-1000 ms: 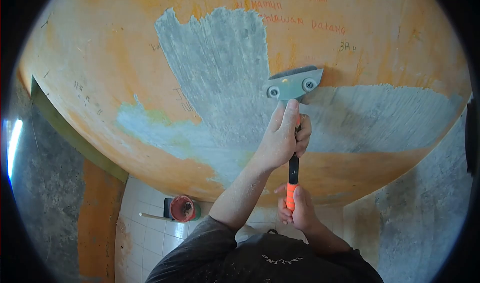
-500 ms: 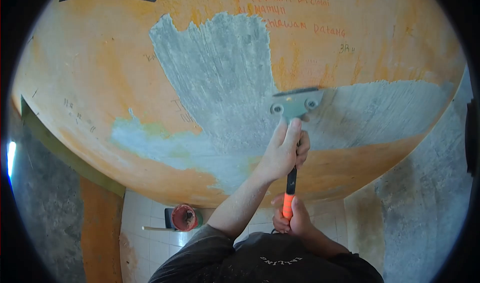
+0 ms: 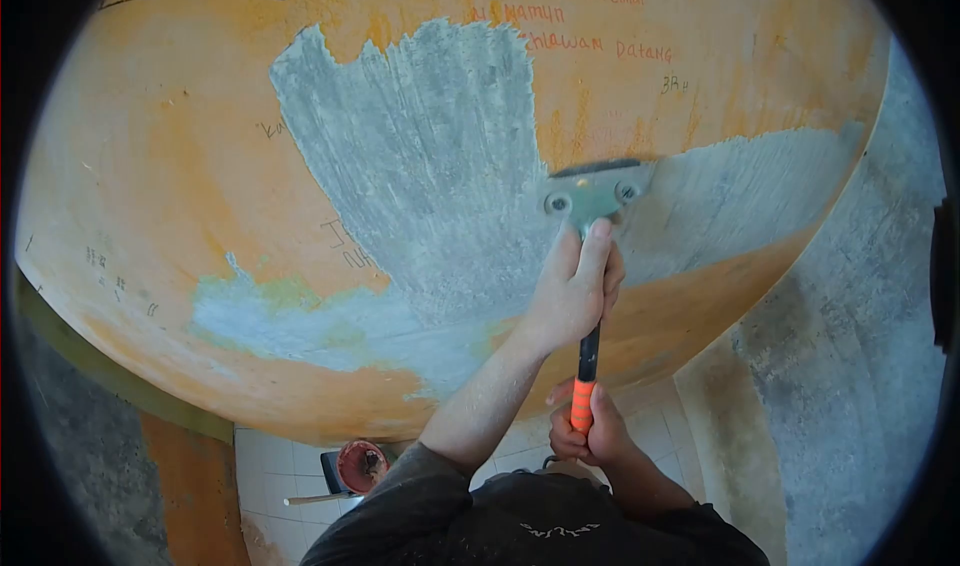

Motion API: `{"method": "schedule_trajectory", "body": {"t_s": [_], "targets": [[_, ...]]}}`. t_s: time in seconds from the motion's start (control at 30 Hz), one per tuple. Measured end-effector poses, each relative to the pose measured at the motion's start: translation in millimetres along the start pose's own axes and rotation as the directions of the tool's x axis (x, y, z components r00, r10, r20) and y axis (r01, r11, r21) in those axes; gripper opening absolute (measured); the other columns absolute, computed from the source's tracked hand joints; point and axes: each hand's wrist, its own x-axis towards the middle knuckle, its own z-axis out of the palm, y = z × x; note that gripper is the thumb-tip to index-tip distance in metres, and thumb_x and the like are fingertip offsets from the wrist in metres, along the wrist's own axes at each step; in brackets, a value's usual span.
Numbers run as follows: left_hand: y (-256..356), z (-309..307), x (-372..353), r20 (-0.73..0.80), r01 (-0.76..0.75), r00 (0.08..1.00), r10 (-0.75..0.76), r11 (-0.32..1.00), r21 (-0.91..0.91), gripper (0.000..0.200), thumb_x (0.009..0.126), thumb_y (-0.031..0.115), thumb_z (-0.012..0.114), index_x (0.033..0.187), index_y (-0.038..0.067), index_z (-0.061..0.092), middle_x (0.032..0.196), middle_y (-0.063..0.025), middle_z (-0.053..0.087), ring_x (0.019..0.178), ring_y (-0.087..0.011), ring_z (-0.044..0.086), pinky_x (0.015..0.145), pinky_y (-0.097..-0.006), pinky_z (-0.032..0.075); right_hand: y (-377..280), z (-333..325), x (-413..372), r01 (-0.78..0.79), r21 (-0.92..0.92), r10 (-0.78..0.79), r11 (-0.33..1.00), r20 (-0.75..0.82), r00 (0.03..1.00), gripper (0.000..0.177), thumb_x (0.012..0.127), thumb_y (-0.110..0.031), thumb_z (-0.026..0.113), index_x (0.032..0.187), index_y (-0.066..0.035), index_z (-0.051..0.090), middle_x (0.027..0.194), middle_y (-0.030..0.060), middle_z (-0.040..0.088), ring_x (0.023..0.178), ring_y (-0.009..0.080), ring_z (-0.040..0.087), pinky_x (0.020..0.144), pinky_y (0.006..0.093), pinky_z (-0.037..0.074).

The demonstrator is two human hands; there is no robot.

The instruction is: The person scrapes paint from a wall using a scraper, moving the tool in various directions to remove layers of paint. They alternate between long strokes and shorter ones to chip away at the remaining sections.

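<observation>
My left hand (image 3: 575,296) and right hand (image 3: 592,433) both grip the scraper (image 3: 598,194). Its top edge meets orange paint (image 3: 720,86), with bare grey wall (image 3: 420,156) to the left. My palm hides the upper handle.

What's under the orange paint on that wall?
Bare grey plaster shows wherever the orange paint is gone. Lower down a pale bluish patch shows too. What lies behind the scraper head, held by the left hand and right hand, is covered.

Renovation site: scraped wall (image 3: 420,166), tiled floor (image 3: 275,466)
</observation>
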Motion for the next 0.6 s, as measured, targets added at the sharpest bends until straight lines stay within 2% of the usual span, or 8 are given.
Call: {"method": "schedule_trajectory", "body": {"t_s": [0.1, 0.2, 0.27, 0.37, 0.5, 0.53, 0.6], "targets": [[-1, 1, 1, 0.011, -0.020, 1.000, 0.020, 1.000, -0.020, 0.034, 0.107, 0.038, 0.027, 0.116, 0.007, 0.039, 0.057, 0.0013, 0.040, 0.040, -0.0081, 0.040, 0.041, -0.0233, 0.037, -3, 1, -3, 0.032, -0.039, -0.032, 0.999, 0.008, 0.999, 0.065, 0.098, -0.066, 0.021, 0.121, -0.010, 0.046, 0.053, -0.0009, 0.031, 0.038, 0.0095, 0.029, 0.040, 0.0296, 0.030], [-11, -1, -7, -0.005, 0.003, 1.000, -0.003, 1.000, 0.004, 0.033, 0.107, 0.038, 0.028, 0.114, 0.008, 0.039, 0.058, 0.0014, 0.040, 0.041, -0.0076, 0.040, 0.041, -0.0232, 0.037, 2, 0, -12, -0.021, 0.053, 0.024, 0.998, -0.073, 0.997, 0.063, 0.100, -0.063, 0.024, 0.120, -0.008, 0.047, 0.052, -0.0019, 0.031, 0.039, 0.0082, 0.028, 0.040, 0.0269, 0.029], [-12, 0, -5, -0.032, -0.009, 0.999, 0.010, 1.000, 0.008, 0.031, 0.107, 0.038, 0.030, 0.112, 0.008, 0.038, 0.058, 0.0014, 0.040, 0.042, -0.0073, 0.041, 0.041, -0.0230, 0.037, 1, -6, -9, -0.010, 0.053, 0.010, 0.999, 0.002, 1.000, 0.063, 0.100, -0.062, 0.024, 0.122, -0.008, 0.048, 0.053, -0.0020, 0.032, 0.039, 0.0081, 0.029, 0.040, 0.0267, 0.030], [4, 0, 9, 0.008, -0.052, 0.999, 0.052, 0.998, -0.030, 0.029, 0.107, 0.037, 0.030, 0.110, 0.009, 0.037, 0.058, 0.0013, 0.041, 0.042, -0.0076, 0.042, 0.040, -0.0230, 0.037, -12, -2, 1, 0.040, 0.034, -0.041, 0.999, 0.024, 0.999, 0.062, 0.101, -0.061, 0.024, 0.123, -0.008, 0.047, 0.054, -0.0018, 0.033, 0.039, 0.0082, 0.029, 0.040, 0.0265, 0.030], [-5, 0, 0, -0.001, -0.035, 0.999, 0.035, 0.998, -0.043, 0.030, 0.107, 0.038, 0.031, 0.112, 0.009, 0.038, 0.058, 0.0011, 0.041, 0.042, -0.0079, 0.042, 0.041, -0.0229, 0.036, -1, -8, -8, 0.009, 0.087, -0.010, 0.996, 0.016, 1.000, 0.062, 0.101, -0.061, 0.024, 0.124, -0.007, 0.047, 0.054, -0.0018, 0.032, 0.040, 0.0081, 0.030, 0.039, 0.0268, 0.031], [-13, -1, -5, -0.017, -0.014, 1.000, 0.014, 1.000, -0.024, 0.031, 0.107, 0.038, 0.032, 0.113, 0.009, 0.038, 0.058, 0.0010, 0.041, 0.042, -0.0081, 0.041, 0.041, -0.0229, 0.036, -1, -7, -9, 0.019, 0.084, -0.021, 0.996, 0.021, 1.000, 0.062, 0.101, -0.061, 0.024, 0.124, -0.007, 0.047, 0.054, -0.0018, 0.032, 0.040, 0.0081, 0.030, 0.039, 0.0268, 0.031], [-11, -2, -4, -0.007, -0.005, 1.000, 0.005, 1.000, -0.022, 0.032, 0.107, 0.037, 0.032, 0.118, 0.008, 0.038, 0.059, 0.0006, 0.041, 0.042, -0.0083, 0.041, 0.041, -0.0231, 0.036, -5, -4, -8, -0.017, -0.041, 0.016, 0.999, -0.028, 0.999, 0.066, 0.100, -0.064, 0.019, 0.121, -0.008, 0.047, 0.051, -0.0026, 0.029, 0.037, 0.0078, 0.027, 0.037, 0.0273, 0.028]]}}
